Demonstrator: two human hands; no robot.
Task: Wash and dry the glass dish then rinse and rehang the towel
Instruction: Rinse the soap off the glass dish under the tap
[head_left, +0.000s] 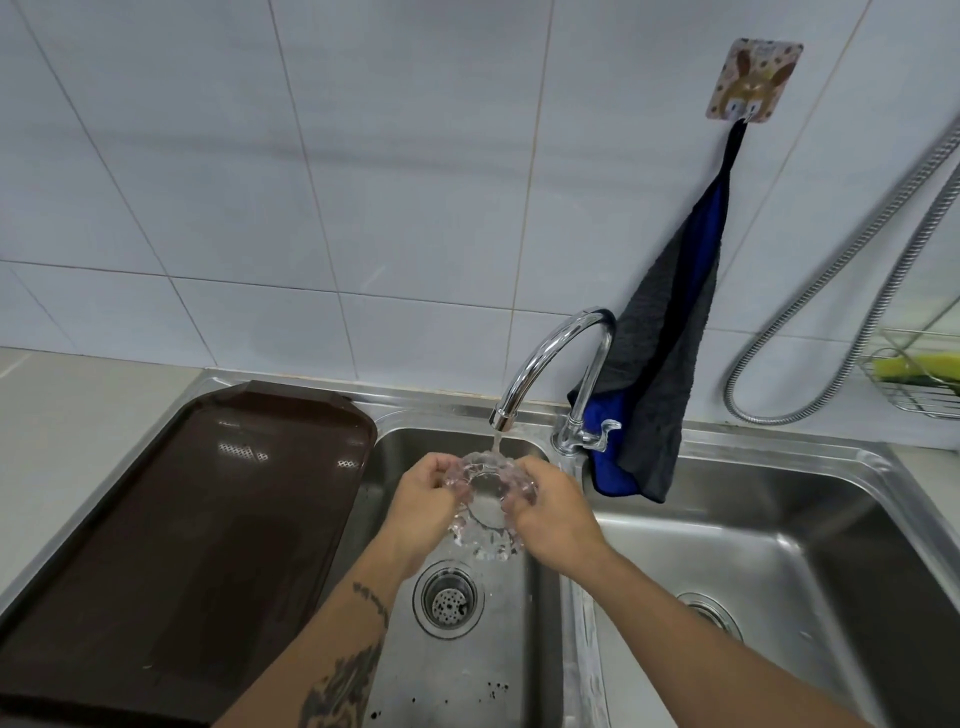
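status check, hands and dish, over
Left hand and right hand both grip glass dish under running faucet. Towel on hook, untouched. Nothing in the way.

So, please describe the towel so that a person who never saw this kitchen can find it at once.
Start at the tiled wall behind the double sink. A square rabbit hook is stuck there, right of the tap, and the towel hangs from it. It is the only cloth: dark grey with bright blue inside.
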